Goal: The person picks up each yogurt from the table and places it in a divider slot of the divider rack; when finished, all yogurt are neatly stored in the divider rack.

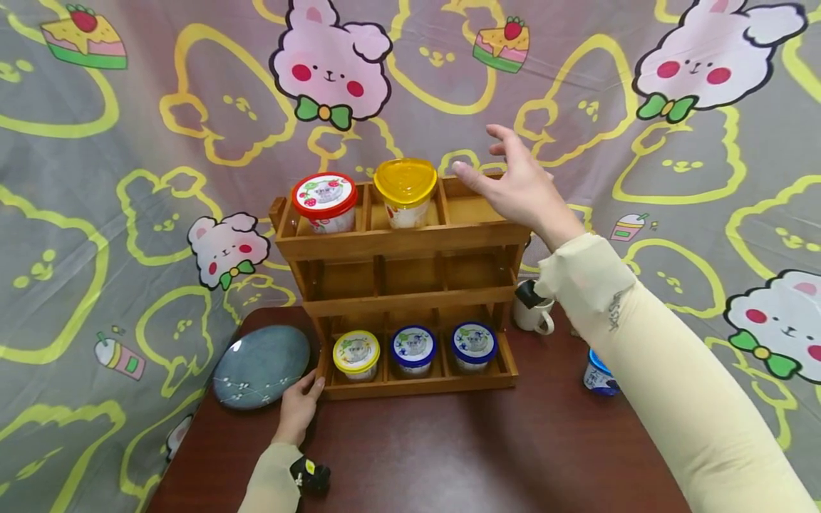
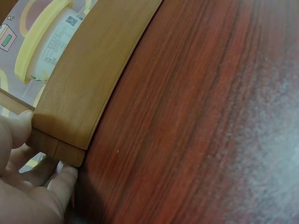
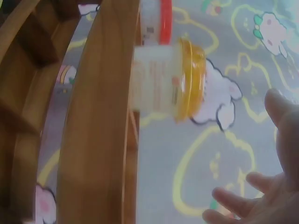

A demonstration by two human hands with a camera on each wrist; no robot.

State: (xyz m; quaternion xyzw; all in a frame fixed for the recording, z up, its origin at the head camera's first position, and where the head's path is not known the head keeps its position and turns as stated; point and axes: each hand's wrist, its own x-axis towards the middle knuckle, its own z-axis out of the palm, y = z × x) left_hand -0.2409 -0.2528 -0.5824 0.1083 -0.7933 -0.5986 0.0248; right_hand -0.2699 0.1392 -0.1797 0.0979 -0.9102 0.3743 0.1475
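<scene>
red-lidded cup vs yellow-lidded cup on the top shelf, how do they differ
The red-lidded cup fills the top shelf's left slot; the yellow-lidded cup stands in the middle slot, nearer the open right hand. The red lid is round with a printed label; the yellow lid is plain, rounded-triangular and translucent. Both stand upright with lids on.

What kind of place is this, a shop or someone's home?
Probably a staged home-style setup, not a shop: a cartoon bunny cloth backdrop hangs behind a small dark wooden table bearing a wooden tiered rack of lidded yogurt cups.
</scene>
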